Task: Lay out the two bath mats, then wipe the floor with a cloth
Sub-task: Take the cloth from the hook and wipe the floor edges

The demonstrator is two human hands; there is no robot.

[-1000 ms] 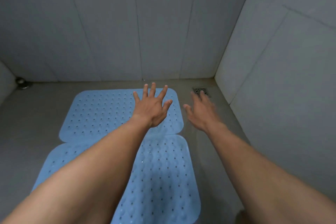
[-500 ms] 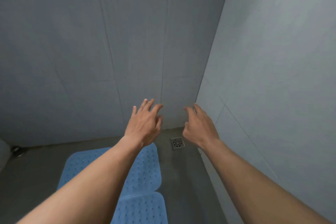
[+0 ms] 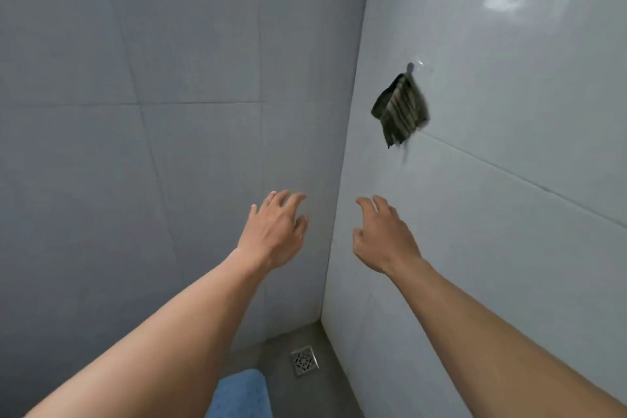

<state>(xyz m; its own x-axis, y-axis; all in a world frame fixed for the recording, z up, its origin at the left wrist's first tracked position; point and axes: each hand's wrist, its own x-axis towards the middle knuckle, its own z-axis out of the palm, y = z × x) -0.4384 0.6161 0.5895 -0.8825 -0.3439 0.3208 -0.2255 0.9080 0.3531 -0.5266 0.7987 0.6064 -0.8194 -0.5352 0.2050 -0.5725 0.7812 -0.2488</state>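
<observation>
Head view: gaze lifted from the laid mats to the cloth on the wall.

A second before, both hands were spread low over two blue mats lying flat on the floor; here only a corner of one bath mat (image 3: 237, 394) showed beside the drain (image 3: 304, 360), so laying out looked finished and fetching came next. The left hand (image 3: 273, 231) and right hand (image 3: 383, 234) were raised, fingers loosely apart, holding nothing. The dark cloth (image 3: 400, 110) hung from a wall hook (image 3: 410, 67), above and right of the right hand, well apart.

Dark striped cloth (image 3: 401, 110) hanging on wall
</observation>
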